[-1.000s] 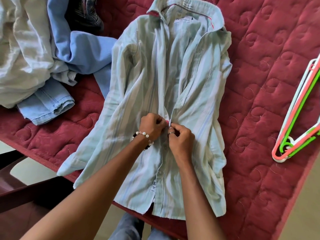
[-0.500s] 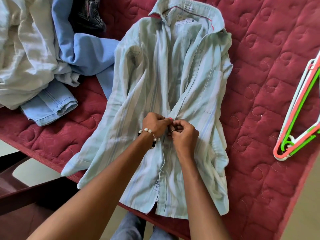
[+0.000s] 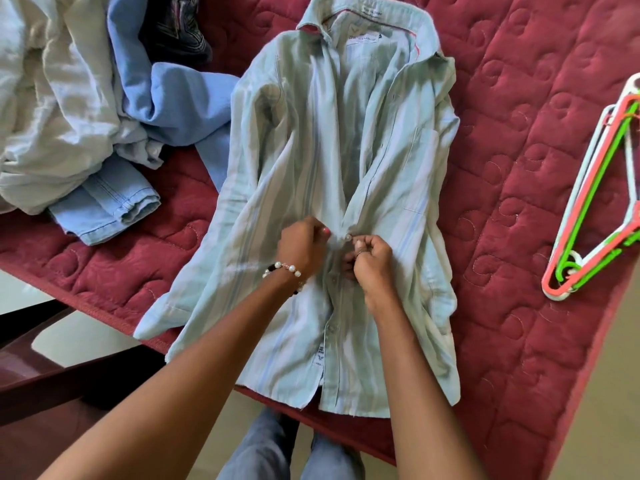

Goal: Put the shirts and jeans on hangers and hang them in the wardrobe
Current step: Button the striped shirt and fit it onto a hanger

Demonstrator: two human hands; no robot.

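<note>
Head view: hands (image 3: 334, 247) have parted slightly on the shirt (image 3: 381, 161).

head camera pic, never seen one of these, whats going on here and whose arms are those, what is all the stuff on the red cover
There is no machine here. The camera sits on a person's head and looks forward and down, so the two bare arms coming up from the bottom are the wearer's own. The left hand, with a bead bracelet on its wrist, and the right hand meet at the front opening of a pale striped shirt. Their fingers pinch its two edges at a button, so they seem to be working on that button. The shirt lies flat, collar away from the wearer, on a dark red quilted cover. To the left sits a heap of other clothes, including light blue denim. To the right lies a bundle of plastic hangers, white, pink and green.
</note>
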